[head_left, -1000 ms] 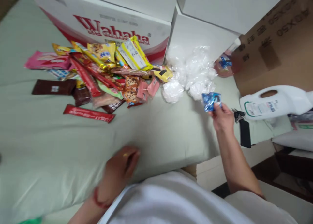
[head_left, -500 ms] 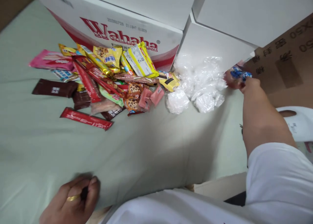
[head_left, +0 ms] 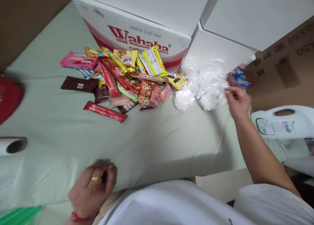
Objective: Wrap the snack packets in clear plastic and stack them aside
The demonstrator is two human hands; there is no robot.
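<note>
My left hand (head_left: 94, 187) rests loosely curled at the near edge of the green-covered surface (head_left: 157, 146); nothing shows in its fingers. At the right, my right hand (head_left: 237, 102) has its fingers pinched together by the edge of the crumpled clear plastic bags (head_left: 208, 84). Whether it grips any of the plastic cannot be made out. Just beyond it are blue-and-clear packets (head_left: 239, 77) against the boxes. Left of the bags is a pile of wrapped snacks: a yellow packet (head_left: 153, 62), a pink packet (head_left: 78, 60), a brown packet (head_left: 79, 84) and a red stick packet (head_left: 105, 111).
A white-and-red Wahaha carton (head_left: 137, 31) and other white boxes (head_left: 255, 15) stand behind the pile. A brown carton (head_left: 282, 71) is at the right, with a white jug (head_left: 274, 121) before it. A white roll (head_left: 12, 146) and a red object (head_left: 8, 99) lie left.
My right hand has drawn back from the blue packets toward the plastic bags, leaving the packets by the boxes. My left hand stays curled. The view has shifted left.
</note>
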